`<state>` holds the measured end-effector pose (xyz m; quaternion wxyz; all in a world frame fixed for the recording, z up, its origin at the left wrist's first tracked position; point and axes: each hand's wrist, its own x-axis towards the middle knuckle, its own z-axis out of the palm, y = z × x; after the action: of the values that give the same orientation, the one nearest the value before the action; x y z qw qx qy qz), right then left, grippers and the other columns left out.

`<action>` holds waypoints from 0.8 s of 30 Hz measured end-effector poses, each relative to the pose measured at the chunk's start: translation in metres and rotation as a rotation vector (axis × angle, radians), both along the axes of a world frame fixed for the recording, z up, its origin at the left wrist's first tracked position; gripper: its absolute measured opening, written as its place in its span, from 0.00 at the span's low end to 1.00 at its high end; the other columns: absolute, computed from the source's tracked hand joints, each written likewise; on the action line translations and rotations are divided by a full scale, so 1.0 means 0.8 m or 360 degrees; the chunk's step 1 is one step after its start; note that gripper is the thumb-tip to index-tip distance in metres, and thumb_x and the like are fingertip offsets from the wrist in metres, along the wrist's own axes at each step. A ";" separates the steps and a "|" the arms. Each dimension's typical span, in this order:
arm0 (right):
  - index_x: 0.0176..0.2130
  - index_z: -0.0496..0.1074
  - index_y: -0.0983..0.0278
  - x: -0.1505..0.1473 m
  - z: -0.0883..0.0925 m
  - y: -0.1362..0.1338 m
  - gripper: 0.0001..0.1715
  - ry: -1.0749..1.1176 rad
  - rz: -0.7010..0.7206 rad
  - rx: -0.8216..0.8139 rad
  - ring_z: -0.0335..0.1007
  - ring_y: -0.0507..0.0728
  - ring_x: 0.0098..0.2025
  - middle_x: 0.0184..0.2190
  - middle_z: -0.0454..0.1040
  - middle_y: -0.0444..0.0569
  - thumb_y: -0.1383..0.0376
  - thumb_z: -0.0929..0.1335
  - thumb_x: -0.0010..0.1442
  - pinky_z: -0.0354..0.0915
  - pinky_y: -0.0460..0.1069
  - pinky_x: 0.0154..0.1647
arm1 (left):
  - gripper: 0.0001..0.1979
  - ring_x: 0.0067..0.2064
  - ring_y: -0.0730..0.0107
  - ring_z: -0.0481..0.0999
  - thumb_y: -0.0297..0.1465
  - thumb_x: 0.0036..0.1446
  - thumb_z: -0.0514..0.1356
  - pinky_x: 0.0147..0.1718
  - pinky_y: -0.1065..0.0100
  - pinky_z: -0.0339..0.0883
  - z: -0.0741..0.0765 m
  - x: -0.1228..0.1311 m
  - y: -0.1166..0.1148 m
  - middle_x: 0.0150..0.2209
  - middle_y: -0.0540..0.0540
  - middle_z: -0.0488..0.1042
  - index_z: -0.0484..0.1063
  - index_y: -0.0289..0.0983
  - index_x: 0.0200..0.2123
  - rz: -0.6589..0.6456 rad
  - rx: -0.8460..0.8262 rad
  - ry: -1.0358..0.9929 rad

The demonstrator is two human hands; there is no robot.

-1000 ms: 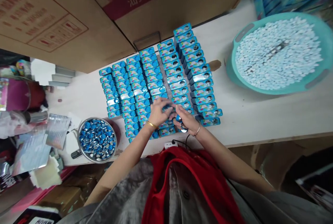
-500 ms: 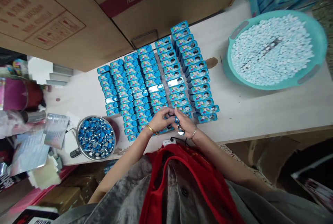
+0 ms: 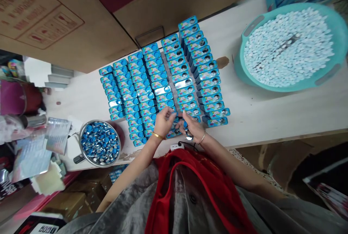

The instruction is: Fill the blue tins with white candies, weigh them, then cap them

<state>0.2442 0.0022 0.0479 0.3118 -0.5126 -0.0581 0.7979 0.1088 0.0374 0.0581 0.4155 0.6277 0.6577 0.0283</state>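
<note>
Above the near end of the tin rows, my left hand (image 3: pixel 164 122) pinches a small blue cap (image 3: pixel 174 113) between thumb and fingertips. Just to its right, my right hand (image 3: pixel 194 128) is curled around several round blue-and-silver caps (image 3: pixel 185 124), with a shiny one (image 3: pixel 189 138) at its lower side. Beneath both hands stand rows of small blue printed tins (image 3: pixel 148 112). Blue discs fill the round holes of the left rows. In the two right rows, tins (image 3: pixel 213 98) have round openings with white showing inside. My fingers partly hide the nearest tins.
A metal pot (image 3: pixel 119 150) of blue-and-silver caps stands at the left. On the right, a teal tub (image 3: pixel 240 70) holds white pellets and a dark strip. Large cartons (image 3: pixel 89 45) line the back. A white plug block (image 3: pixel 177 147) with cable lies at the near edge.
My left hand has drawn slightly left, away from my right hand, with a blue cap at its fingertips. My right hand stays nearly in place; the camera view has shifted slightly.
</note>
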 end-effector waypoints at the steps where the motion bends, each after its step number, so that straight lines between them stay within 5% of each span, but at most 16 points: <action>1: 0.44 0.64 0.61 0.001 0.000 -0.002 0.30 -0.0005 0.0001 -0.0002 0.55 0.47 0.10 0.15 0.67 0.38 0.42 0.64 0.53 0.45 0.42 0.09 | 0.07 0.31 0.73 0.70 0.33 0.58 0.54 0.32 0.72 0.63 -0.003 -0.004 0.007 0.30 0.48 0.72 0.67 0.36 0.33 0.0017 -0.0020 0.0094; 8: 0.51 0.62 0.61 0.009 0.001 -0.009 0.32 0.0026 0.0050 0.0036 0.54 0.47 0.10 0.17 0.69 0.39 0.44 0.63 0.56 0.44 0.42 0.09 | 0.11 0.36 0.60 0.75 0.37 0.47 0.64 0.33 0.67 0.64 -0.026 -0.005 0.066 0.27 0.42 0.74 0.69 0.36 0.21 -0.0155 -0.0362 0.0570; 14: 0.54 0.60 0.61 0.010 0.000 -0.007 0.33 0.0078 0.0096 0.0056 0.54 0.47 0.10 0.18 0.70 0.40 0.45 0.62 0.57 0.44 0.42 0.09 | 0.16 0.40 0.53 0.76 0.41 0.43 0.66 0.37 0.64 0.67 -0.043 -0.001 0.089 0.33 0.37 0.76 0.74 0.34 0.29 -0.0279 -0.0536 0.0734; 18: 0.55 0.59 0.61 0.008 0.005 -0.004 0.33 0.0091 0.0090 0.0060 0.54 0.47 0.11 0.18 0.70 0.40 0.44 0.62 0.58 0.45 0.42 0.09 | 0.17 0.43 0.49 0.75 0.40 0.45 0.65 0.39 0.61 0.66 -0.024 -0.001 0.078 0.38 0.34 0.75 0.74 0.33 0.33 -0.0275 -0.0403 0.0720; 20: 0.55 0.59 0.60 0.007 0.009 -0.004 0.33 0.0098 0.0073 0.0048 0.54 0.47 0.10 0.18 0.69 0.39 0.44 0.61 0.57 0.46 0.42 0.09 | 0.15 0.43 0.56 0.74 0.40 0.51 0.62 0.40 0.63 0.66 -0.006 0.000 0.060 0.38 0.38 0.75 0.74 0.35 0.37 -0.0308 -0.0296 0.0606; 24: 0.50 0.63 0.60 0.002 0.016 -0.012 0.30 0.0137 0.0046 -0.0003 0.52 0.46 0.09 0.16 0.66 0.37 0.44 0.63 0.56 0.46 0.42 0.08 | 0.11 0.36 0.71 0.72 0.35 0.50 0.62 0.38 0.71 0.65 0.022 0.004 0.006 0.33 0.49 0.73 0.73 0.38 0.37 -0.0413 -0.0184 -0.0273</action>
<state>0.2457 -0.0073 0.0608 0.3019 -0.4772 -0.0512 0.8237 0.1116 0.0419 0.0760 0.5055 0.6778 0.5338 -0.0101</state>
